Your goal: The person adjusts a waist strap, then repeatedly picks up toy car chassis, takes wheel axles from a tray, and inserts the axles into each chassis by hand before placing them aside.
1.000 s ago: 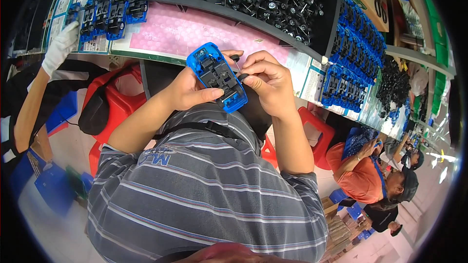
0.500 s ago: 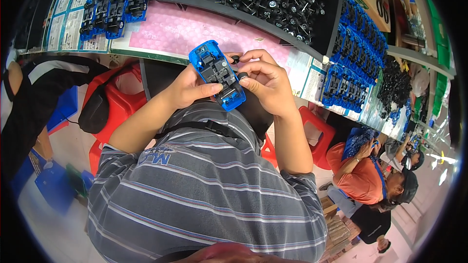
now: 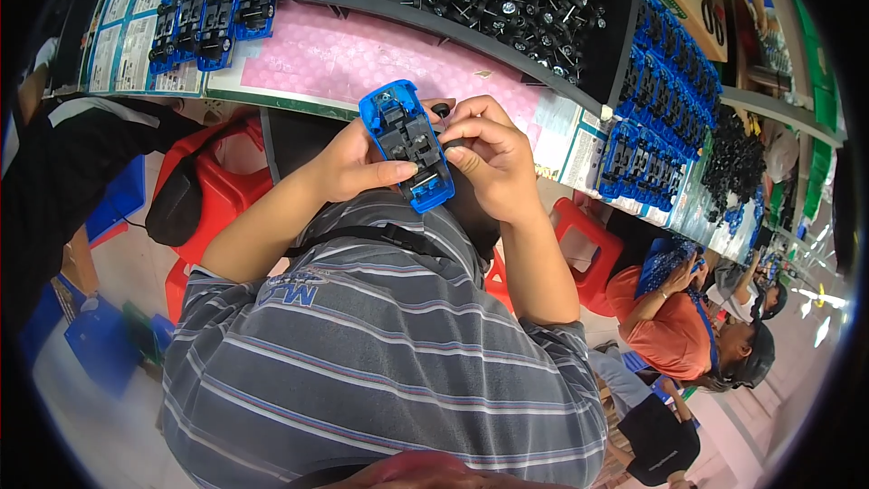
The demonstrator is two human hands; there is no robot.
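Observation:
My left hand (image 3: 351, 166) is closed round a blue toy car (image 3: 405, 138), its black underside facing up and its thumb lying across the lower part of the chassis. Close against the car's right edge, my right hand (image 3: 496, 161) pinches a small black wheel set (image 3: 441, 110) between thumb and fingers. One wheel shows above the fingertips; another is partly covered by them. Whether the wheel set touches the chassis, I cannot tell.
Beyond my hands, a black tray (image 3: 434, 23) holds many loose wheels on axles. Blue car bodies (image 3: 213, 23) lie at the left, with rows of more cars (image 3: 647, 163) at the right. Pink bubble wrap (image 3: 335, 54) covers part of the table. Red stools (image 3: 217, 177) and co-workers are nearby.
The toy car has turned slightly toward upright and shifted a little right and down. My right fingers have kept the wheel set beside it, with the near wheel now more covered.

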